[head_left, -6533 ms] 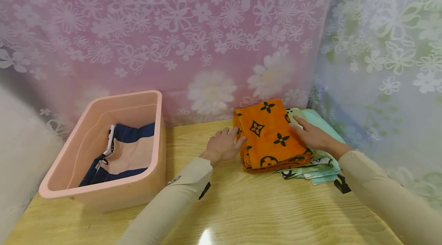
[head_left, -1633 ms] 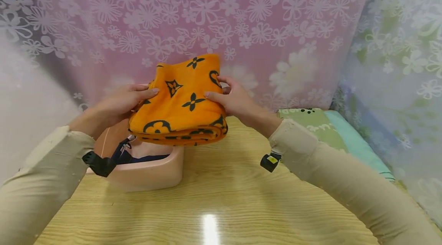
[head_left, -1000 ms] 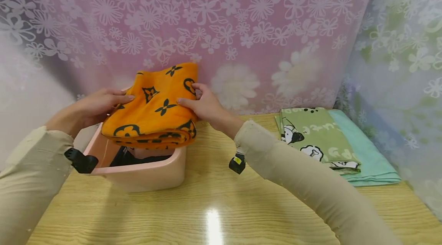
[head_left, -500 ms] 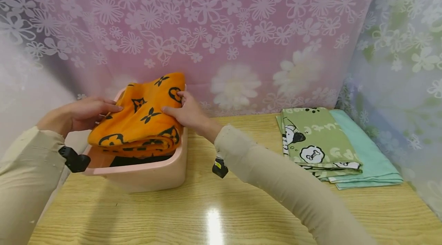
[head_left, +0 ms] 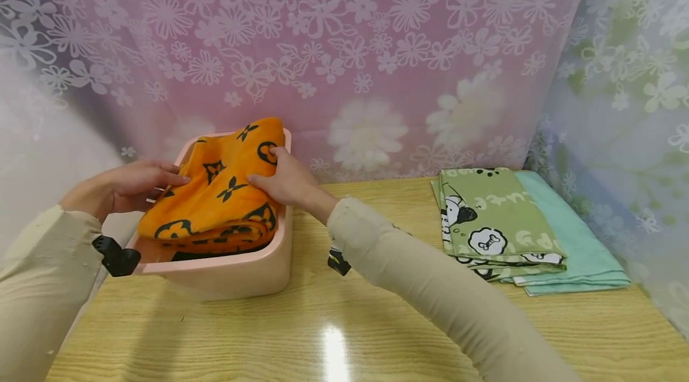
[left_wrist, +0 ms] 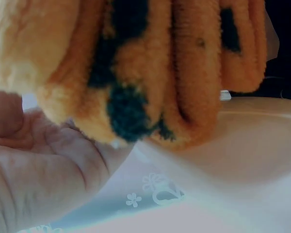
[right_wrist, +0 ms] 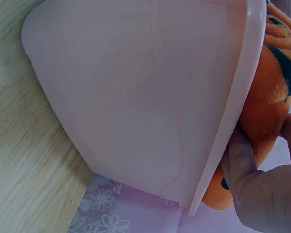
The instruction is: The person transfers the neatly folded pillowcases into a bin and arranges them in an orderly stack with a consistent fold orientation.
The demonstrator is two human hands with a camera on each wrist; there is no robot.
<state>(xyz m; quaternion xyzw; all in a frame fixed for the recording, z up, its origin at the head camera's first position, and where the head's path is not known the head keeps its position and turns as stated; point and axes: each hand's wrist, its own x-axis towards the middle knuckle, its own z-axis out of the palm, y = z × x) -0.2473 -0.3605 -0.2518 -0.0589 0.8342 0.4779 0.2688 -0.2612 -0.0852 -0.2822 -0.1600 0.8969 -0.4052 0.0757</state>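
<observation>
A folded orange fleece blanket [head_left: 226, 185] with dark flower motifs lies in the mouth of the pink plastic bin [head_left: 237, 271], its far right corner raised at the rim. My left hand [head_left: 134, 186] holds its left edge with the thumb on top; in the left wrist view the palm of this hand [left_wrist: 43, 165] is beside the thick folds. My right hand [head_left: 285, 179] pinches the right edge. In the right wrist view, fingers of this hand [right_wrist: 262, 189] tuck between blanket and bin rim. Dark cloth under the blanket is mostly hidden.
On the right of the wooden table [head_left: 377, 328], a folded green cloth with cartoon dogs [head_left: 500, 214] lies partly over a folded mint cloth [head_left: 581, 244]. A pink flowered curtain [head_left: 350, 59] hangs behind, and a pale flowered one [head_left: 635, 101] on the right.
Both hands have lifted the orange blanket off the stack of cloths, carried it left over the bin and lowered it into the opening. During the last half second it sank only slightly.
</observation>
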